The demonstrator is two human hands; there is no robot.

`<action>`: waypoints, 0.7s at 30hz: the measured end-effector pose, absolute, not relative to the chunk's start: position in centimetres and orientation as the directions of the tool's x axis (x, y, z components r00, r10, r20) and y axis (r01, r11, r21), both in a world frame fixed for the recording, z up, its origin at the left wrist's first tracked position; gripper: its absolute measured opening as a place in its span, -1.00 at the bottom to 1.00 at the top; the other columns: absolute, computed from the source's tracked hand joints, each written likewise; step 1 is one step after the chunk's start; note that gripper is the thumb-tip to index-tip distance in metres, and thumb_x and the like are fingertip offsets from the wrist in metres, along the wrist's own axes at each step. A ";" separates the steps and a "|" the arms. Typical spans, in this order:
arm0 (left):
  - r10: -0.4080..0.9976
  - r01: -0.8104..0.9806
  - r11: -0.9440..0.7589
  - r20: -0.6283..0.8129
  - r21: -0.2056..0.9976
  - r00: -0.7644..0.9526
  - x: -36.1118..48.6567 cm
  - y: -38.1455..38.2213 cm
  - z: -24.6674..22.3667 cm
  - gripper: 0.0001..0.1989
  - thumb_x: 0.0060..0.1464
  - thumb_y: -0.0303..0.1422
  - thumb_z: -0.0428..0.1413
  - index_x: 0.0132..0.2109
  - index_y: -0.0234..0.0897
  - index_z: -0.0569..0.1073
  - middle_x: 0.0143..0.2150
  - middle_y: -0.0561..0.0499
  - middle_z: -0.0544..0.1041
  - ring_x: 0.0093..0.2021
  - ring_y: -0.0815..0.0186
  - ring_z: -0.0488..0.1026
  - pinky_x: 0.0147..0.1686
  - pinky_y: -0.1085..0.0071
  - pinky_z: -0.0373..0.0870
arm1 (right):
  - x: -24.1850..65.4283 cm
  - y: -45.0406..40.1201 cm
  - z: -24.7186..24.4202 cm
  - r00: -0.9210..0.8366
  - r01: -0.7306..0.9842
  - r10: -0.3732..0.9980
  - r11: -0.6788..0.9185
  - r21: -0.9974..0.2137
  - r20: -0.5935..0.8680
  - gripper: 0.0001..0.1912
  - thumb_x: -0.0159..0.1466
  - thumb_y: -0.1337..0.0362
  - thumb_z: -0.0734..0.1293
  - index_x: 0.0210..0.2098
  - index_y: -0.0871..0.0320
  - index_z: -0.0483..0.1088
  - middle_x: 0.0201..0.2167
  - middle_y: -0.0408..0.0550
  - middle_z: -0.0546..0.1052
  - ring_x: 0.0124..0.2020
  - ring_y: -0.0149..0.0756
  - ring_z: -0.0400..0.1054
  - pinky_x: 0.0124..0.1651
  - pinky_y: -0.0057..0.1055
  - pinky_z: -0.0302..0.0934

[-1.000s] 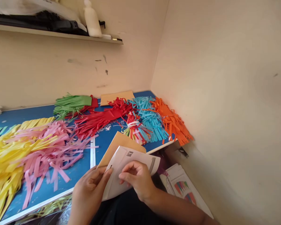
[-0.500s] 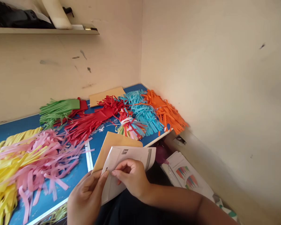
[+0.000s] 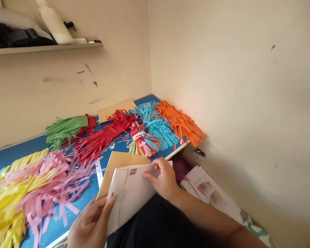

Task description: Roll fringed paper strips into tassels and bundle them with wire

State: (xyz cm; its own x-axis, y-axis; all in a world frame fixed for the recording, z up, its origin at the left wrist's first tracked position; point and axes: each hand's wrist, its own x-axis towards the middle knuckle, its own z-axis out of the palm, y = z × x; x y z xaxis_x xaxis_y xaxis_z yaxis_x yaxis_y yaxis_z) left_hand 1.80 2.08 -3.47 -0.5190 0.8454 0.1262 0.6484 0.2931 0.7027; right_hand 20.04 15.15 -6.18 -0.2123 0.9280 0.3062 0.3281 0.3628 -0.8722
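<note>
White printed paper (image 3: 134, 193) lies over a tan envelope or folder (image 3: 111, 172) above my lap. My left hand (image 3: 93, 220) is closed on the lower left edge of both, its thumb on top of the white paper beside a small dark mark. At the upper right edge of the white paper is my right hand (image 3: 162, 177), its fingers curled round that edge and its thumb over the face. Just beyond the paper, a bundle of multicoloured paper strips (image 3: 144, 143) tied with white string rests on the blue table (image 3: 93, 187).
Fringed paper lies on the table: yellow (image 3: 7, 193), pink (image 3: 51, 175), green (image 3: 67, 129), red (image 3: 100, 137), light blue (image 3: 157, 124) and orange (image 3: 181, 120). A shelf (image 3: 46, 48) holds a white bottle (image 3: 55, 24). Printed papers (image 3: 212, 193) are below the table's right edge.
My right hand has moved right and up, from the middle of the white paper to its upper right edge. The paper now lies flatter. The view has shifted slightly.
</note>
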 end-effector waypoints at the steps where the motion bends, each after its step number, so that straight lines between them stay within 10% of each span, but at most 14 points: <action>1: 0.858 0.636 0.284 0.106 0.718 -0.503 1.6 2.1 -3.5 -0.57 0.07 0.07 0.11 -0.24 -0.17 0.61 -0.25 0.00 0.65 -0.29 0.20 0.57 -0.38 0.42 0.48 | 20.4 15.8 -5.9 -0.227 0.336 0.873 0.486 -0.807 0.432 -0.56 0.08 -0.05 0.49 -0.24 0.15 0.43 -0.30 -0.02 0.54 -0.26 -0.21 0.39 -0.15 -0.30 0.20; 6: 0.928 0.641 0.217 0.048 0.736 -0.369 1.5 3.6 -2.6 -0.56 0.00 0.10 0.15 -0.24 -0.13 0.62 -0.25 0.01 0.65 -0.27 0.20 0.58 -0.31 0.43 0.49 | 20.4 17.0 -4.3 -0.496 0.268 0.713 0.669 -0.693 0.496 -0.65 0.16 -0.01 0.49 -0.30 0.13 0.45 -0.35 -0.12 0.58 -0.28 -0.28 0.43 -0.10 -0.32 0.09; 15: 0.970 0.748 0.198 -0.018 0.634 -0.241 2.6 4.0 -2.1 -0.78 0.03 -0.17 0.13 -0.31 -0.19 0.55 -0.31 0.00 0.62 -0.31 0.23 0.55 -0.31 0.44 0.42 | 19.9 15.3 -4.8 -0.495 0.260 0.732 0.639 -0.724 0.469 -0.68 0.08 0.09 0.57 -0.37 0.12 0.44 -0.40 -0.19 0.55 -0.35 -0.32 0.39 -0.20 -0.36 0.02; 21: 0.956 0.679 0.239 -0.043 0.695 -0.292 2.9 3.6 -2.9 -0.58 0.15 0.02 0.01 -0.38 -0.19 0.53 -0.46 0.05 0.56 -0.43 0.30 0.50 -0.44 0.48 0.32 | 19.9 14.4 -4.5 -0.497 0.274 0.679 0.714 -0.645 0.541 -0.74 0.18 0.10 0.50 -0.35 0.12 0.44 -0.41 -0.15 0.52 -0.32 -0.28 0.36 -0.20 -0.34 0.04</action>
